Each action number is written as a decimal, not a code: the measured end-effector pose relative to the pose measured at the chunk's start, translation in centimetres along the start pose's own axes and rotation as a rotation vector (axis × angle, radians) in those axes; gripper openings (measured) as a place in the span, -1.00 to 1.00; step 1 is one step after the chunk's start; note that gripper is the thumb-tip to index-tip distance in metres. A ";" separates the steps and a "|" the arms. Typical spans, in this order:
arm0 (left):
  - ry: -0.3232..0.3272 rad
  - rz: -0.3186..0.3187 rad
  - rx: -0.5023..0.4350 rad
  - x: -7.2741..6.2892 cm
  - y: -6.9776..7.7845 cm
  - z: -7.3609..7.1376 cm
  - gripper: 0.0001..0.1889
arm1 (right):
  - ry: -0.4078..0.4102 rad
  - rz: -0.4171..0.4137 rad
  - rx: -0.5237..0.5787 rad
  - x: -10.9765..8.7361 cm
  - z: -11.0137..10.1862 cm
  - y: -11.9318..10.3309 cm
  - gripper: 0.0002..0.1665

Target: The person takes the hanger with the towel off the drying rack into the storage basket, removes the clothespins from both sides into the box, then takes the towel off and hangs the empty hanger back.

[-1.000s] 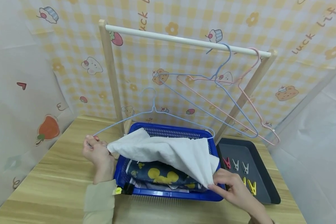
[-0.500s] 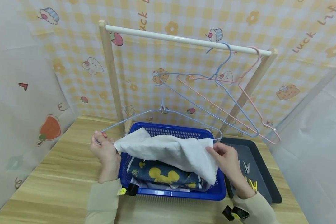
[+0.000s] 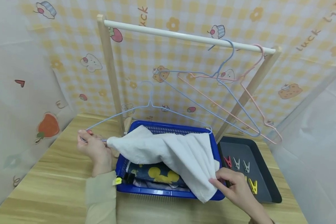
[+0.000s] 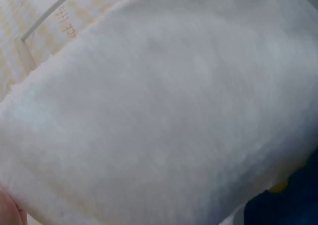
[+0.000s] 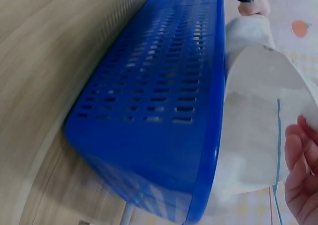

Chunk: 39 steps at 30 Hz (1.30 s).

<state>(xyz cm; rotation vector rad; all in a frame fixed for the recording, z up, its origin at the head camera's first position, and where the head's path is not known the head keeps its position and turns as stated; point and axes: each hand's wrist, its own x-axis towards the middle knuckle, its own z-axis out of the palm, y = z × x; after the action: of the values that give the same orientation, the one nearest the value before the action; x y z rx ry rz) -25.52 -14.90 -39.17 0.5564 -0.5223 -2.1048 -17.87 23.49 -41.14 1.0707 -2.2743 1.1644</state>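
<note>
A white towel (image 3: 162, 149) lies draped across the lower bar of a light-blue wire hanger (image 3: 150, 102), held above the basket. My left hand (image 3: 95, 151) grips the hanger's left corner. At the towel's lower right edge, my right hand (image 3: 238, 186) pinches the cloth between thumb and fingers. The left wrist view is mostly filled by the towel (image 4: 149, 111). From the right wrist, the towel's underside (image 5: 253, 140) shows a stretch of blue wire beside my right hand (image 5: 300, 175). The towel hides most of the hanger's lower bar.
Below stands a blue basket (image 3: 156, 192) holding a dark cloth (image 3: 162, 175) with yellow shapes. A wooden rack with a white rail (image 3: 170, 33) carries a blue hanger (image 3: 226, 85) and a pink hanger (image 3: 252, 101). Several clothespins, including a yellow one (image 3: 253, 186), lie in a grey tray (image 3: 264, 174).
My right hand went up to the towel's upper right corner, then back down to its edge. The towel now hangs lower at the right. The hanger swung right, then left.
</note>
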 end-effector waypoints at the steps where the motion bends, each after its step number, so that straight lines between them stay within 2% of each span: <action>1: 0.006 -0.007 0.000 0.1 0.0 0.0 -0.62 | -0.012 -0.015 0.026 -0.1 -0.2 0.0 -0.57; 4: 0.012 -0.020 -0.015 0.3 0.1 -0.1 -0.63 | -0.070 -0.060 0.098 -0.4 -0.6 0.4 -0.58; 8: 0.010 -0.029 -0.015 0.6 0.1 -0.4 -0.64 | -0.172 -0.073 0.151 -0.6 -1.4 1.3 -0.59; 11: 0.005 -0.048 0.025 0.6 0.2 -0.5 -0.63 | -0.243 -0.051 0.153 -0.4 -2.0 1.9 -0.60; 14: -0.011 -0.071 0.085 0.4 0.3 -0.4 -0.63 | -0.276 0.029 0.071 0.4 -2.3 2.1 -0.70; 16: -0.032 -0.076 0.138 0.2 0.4 -0.3 -0.63 | -0.249 0.107 -0.027 1.3 -2.2 2.0 -0.76; 18: -0.060 -0.068 0.188 -0.3 0.5 -0.1 -0.63 | -0.179 0.238 -0.133 2.4 -2.0 1.8 -0.67; 20: -0.083 -0.065 0.199 -0.7 0.4 0.1 -0.63 | -0.112 0.372 -0.194 3.5 -1.7 1.7 -0.60; 23: -0.107 -0.052 0.198 -1.4 0.1 0.2 -0.62 | -0.018 0.529 -0.177 4.7 -0.9 1.7 -0.74; 25: -0.104 -0.048 0.171 -1.7 -0.1 0.3 -0.62 | 0.026 0.563 -0.145 5.0 -0.3 1.8 -0.75; 27: -0.091 -0.037 0.154 -1.8 -0.2 0.3 -0.62 | 0.056 0.539 -0.111 4.8 0.2 1.8 -0.73; 29: -0.067 -0.028 0.128 -1.7 -0.2 0.3 -0.61 | 0.070 0.477 -0.119 4.4 0.5 1.7 -0.74; 34: -0.007 -0.050 0.075 -0.6 0.0 0.3 -0.61 | 0.033 0.325 -0.098 2.3 0.5 0.9 -0.78; 39: 0.037 -0.066 0.012 0.4 0.3 0.1 -0.62 | 0.009 0.280 -0.116 0.5 0.5 0.1 -0.82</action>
<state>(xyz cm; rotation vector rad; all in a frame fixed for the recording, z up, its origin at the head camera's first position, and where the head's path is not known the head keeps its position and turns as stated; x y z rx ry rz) -25.55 -15.40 -38.98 0.6264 -0.5023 -2.1506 -18.26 22.89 -41.10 0.7193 -2.5097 1.1180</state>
